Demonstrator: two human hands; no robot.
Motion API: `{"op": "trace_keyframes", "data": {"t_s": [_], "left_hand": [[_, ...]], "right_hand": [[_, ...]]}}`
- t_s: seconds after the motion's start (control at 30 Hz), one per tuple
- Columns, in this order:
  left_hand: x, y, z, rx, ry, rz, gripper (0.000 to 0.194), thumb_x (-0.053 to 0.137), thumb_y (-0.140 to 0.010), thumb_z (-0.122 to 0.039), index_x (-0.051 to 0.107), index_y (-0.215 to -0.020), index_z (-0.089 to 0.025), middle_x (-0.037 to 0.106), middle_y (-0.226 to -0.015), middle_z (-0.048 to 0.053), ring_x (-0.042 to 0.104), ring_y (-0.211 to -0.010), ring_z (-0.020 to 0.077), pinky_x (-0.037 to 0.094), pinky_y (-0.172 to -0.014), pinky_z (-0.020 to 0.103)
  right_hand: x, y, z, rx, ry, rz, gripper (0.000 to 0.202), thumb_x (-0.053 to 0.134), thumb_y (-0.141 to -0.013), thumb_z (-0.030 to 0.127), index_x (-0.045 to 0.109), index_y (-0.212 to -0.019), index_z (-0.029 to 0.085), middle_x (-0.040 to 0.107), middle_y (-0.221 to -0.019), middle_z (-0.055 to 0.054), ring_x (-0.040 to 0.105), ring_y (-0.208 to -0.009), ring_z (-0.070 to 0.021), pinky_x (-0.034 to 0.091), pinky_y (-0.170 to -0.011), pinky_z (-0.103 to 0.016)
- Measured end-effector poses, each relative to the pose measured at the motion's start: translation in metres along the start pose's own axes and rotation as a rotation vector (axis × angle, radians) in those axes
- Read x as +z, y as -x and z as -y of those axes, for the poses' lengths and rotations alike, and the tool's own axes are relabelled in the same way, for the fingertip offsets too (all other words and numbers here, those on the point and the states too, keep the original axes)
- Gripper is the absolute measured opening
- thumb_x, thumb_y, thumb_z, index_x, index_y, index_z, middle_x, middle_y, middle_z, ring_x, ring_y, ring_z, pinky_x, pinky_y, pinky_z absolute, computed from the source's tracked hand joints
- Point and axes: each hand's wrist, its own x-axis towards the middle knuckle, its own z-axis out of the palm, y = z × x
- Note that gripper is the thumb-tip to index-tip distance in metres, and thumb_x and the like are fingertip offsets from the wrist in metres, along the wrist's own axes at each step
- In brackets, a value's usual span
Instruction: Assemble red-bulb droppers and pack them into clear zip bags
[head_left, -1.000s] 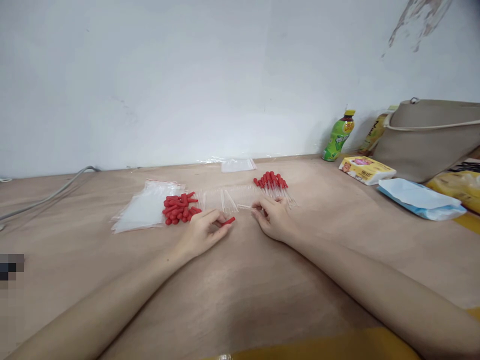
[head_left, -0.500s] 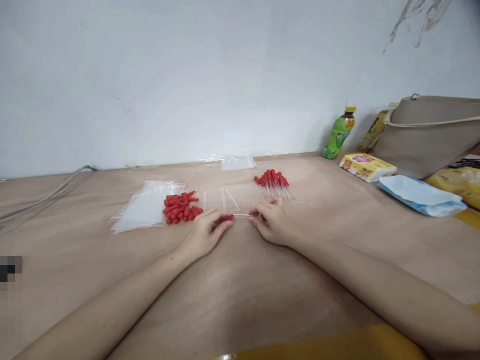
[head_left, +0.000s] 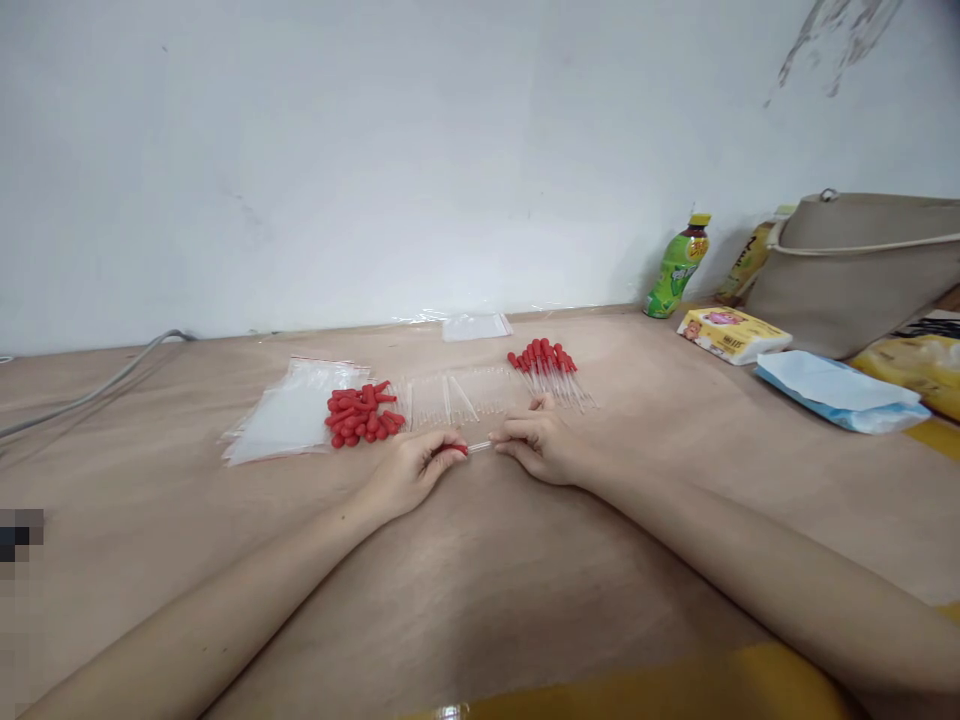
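Note:
My left hand (head_left: 416,467) pinches a red rubber bulb (head_left: 460,450), closed around most of it. A thin clear dropper tube (head_left: 480,446) runs from the bulb's mouth to my right hand (head_left: 536,442), whose fingers are closed on its other end. Just left of my left hand lies a heap of loose red bulbs (head_left: 364,415). Beyond both hands, clear glass tubes (head_left: 457,395) lie side by side in a row. Past my right hand rests a bunch of droppers (head_left: 551,365) with red bulbs fitted on clear tubes.
Clear zip bags (head_left: 296,410) are stacked at the left, with another bag (head_left: 477,327) by the wall. A grey cable (head_left: 112,385) crosses far left. At right stand a green bottle (head_left: 677,268), a yellow tissue pack (head_left: 733,334), a blue-white packet (head_left: 840,390) and a beige bag (head_left: 862,270).
Both hands stay together around the same dropper. The bulb and tube have shifted slightly nearer to me, and the tube now tilts a little.

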Motion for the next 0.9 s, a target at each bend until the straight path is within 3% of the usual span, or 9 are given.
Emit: {"op": "trace_keyframes", "data": {"t_s": [0.13, 0.33, 0.73, 0.9], "left_hand": [[0.000, 0.001, -0.001, -0.009, 0.000, 0.058, 0.018, 0.046, -0.087, -0.028, 0.061, -0.085, -0.018, 0.064, -0.076, -0.001, 0.057, -0.066, 0.0109, 0.043, -0.061, 0.021], [0.000, 0.000, -0.001, 0.006, -0.067, 0.038, 0.019, 0.049, -0.086, -0.031, 0.063, -0.086, -0.018, 0.064, -0.074, 0.000, 0.056, -0.062, 0.0111, 0.042, -0.057, 0.022], [0.002, 0.001, 0.002, 0.104, -0.110, 0.029, 0.017, 0.050, -0.085, -0.029, 0.062, -0.085, -0.016, 0.063, -0.072, 0.002, 0.056, -0.062, 0.0120, 0.042, -0.057, 0.023], [0.001, -0.001, 0.004, 0.130, -0.099, 0.030, 0.015, 0.050, -0.085, -0.027, 0.061, -0.086, -0.017, 0.063, -0.074, 0.002, 0.057, -0.066, 0.0122, 0.043, -0.059, 0.023]], "right_hand": [[-0.002, 0.000, 0.000, -0.008, 0.080, 0.019, 0.014, 0.049, -0.084, 0.021, 0.063, -0.082, 0.020, 0.064, -0.075, 0.001, 0.052, -0.064, -0.0091, 0.022, -0.077, -0.032], [-0.004, 0.000, 0.009, -0.036, 0.224, -0.013, 0.019, 0.045, -0.085, 0.022, 0.064, -0.087, 0.020, 0.064, -0.077, -0.001, 0.052, -0.065, -0.0109, 0.021, -0.072, -0.032], [0.003, -0.004, 0.023, 0.118, 0.180, 0.139, 0.027, 0.041, -0.087, 0.024, 0.058, -0.067, 0.016, 0.063, -0.064, 0.001, 0.044, -0.056, -0.0092, 0.021, -0.069, -0.029], [0.003, -0.006, 0.025, 0.156, 0.147, 0.176, 0.029, 0.038, -0.089, 0.023, 0.057, -0.068, 0.017, 0.064, -0.068, 0.000, 0.048, -0.058, -0.0098, 0.021, -0.068, -0.029]]}}
